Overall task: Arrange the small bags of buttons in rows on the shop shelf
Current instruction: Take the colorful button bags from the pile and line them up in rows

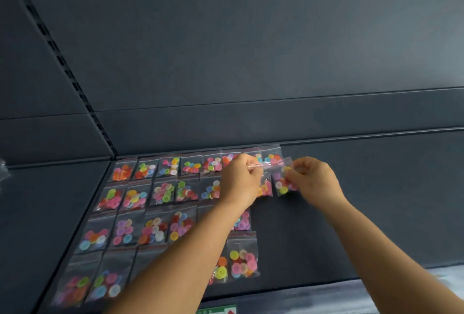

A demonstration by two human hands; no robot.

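Roughly thirty button bags (164, 193); two hands (241, 180).

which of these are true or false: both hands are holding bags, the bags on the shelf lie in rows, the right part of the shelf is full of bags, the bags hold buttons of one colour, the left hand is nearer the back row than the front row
1. Both hands are holding bags. True: the left hand pinches the top edge of one small bag, and the right hand pinches another bag.
2. The bags on the shelf lie in rows. True: rows of bags run across the dark shelf.
3. The right part of the shelf is full of bags. False: the laid bags sit on the left part; the right part shows bare shelf.
4. The bags hold buttons of one colour. False: each holds mixed colours, such as pink, yellow, blue and orange.
5. The left hand is nearer the back row than the front row. True.
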